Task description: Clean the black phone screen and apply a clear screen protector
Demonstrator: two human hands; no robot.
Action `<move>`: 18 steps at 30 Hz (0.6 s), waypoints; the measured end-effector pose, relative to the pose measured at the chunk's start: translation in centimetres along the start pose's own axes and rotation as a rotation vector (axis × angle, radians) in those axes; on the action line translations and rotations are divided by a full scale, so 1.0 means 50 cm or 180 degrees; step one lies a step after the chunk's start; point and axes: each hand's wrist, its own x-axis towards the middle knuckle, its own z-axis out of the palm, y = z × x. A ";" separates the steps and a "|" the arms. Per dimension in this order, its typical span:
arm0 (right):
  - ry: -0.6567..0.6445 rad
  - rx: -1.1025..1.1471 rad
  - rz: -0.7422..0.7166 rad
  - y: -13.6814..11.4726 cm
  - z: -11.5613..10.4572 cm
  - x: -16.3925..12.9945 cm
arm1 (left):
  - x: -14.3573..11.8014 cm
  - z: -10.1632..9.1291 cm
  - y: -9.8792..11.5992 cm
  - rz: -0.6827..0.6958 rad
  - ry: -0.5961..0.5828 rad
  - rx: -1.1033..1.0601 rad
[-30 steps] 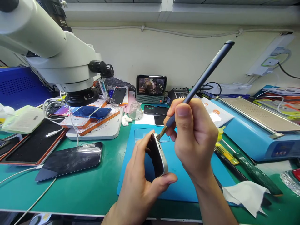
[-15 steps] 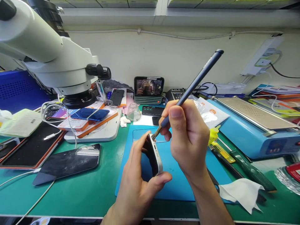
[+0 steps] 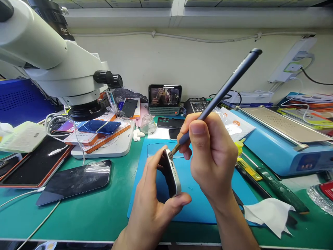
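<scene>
So compared with half a second ago, the brush [image 3: 213, 104] has leaned over further, its top end swinging out to the right, while the phone [image 3: 173, 173] has hardly budged. The bristles are on the phone's end edge, toward its far corner and short of the slot in the middle, so I'd call this mid-brushing with a fair bit of that edge still in play. The left hand [image 3: 153, 201] has the phone gripped, fingers along one side and thumb at the near corner, tilted up over the mat [image 3: 195, 210]. The right hand [image 3: 213, 149] has the brush pinched low on its handle. Room-wise, there's bare mat between the hands, and open bench [image 3: 117, 213] just left of the mat. A clear sheet [image 3: 153, 148] lies on the mat's far left part, so I'd watch that if the phone dips. Past the mat's far edge a jar [image 3: 148, 124] crowds things, and to its right there are tools [image 3: 281, 190] plus a tissue [image 3: 270, 213] by the near corner, so I'd keep that elbow in.
</scene>
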 end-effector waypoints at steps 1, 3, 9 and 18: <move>0.0023 -0.0005 -0.0002 0.000 0.000 0.000 | 0.000 0.001 0.000 -0.0009 0.0019 0.0002; 0.0011 -0.0022 0.0018 0.000 -0.002 0.001 | 0.000 0.002 -0.001 0.0003 0.0046 0.0012; -0.0060 -0.0032 0.0021 0.002 -0.007 0.003 | 0.001 0.003 -0.004 -0.0022 0.0050 0.0070; 0.0043 0.0429 0.0194 -0.011 -0.011 -0.010 | 0.001 0.002 -0.005 0.0078 0.0125 0.0157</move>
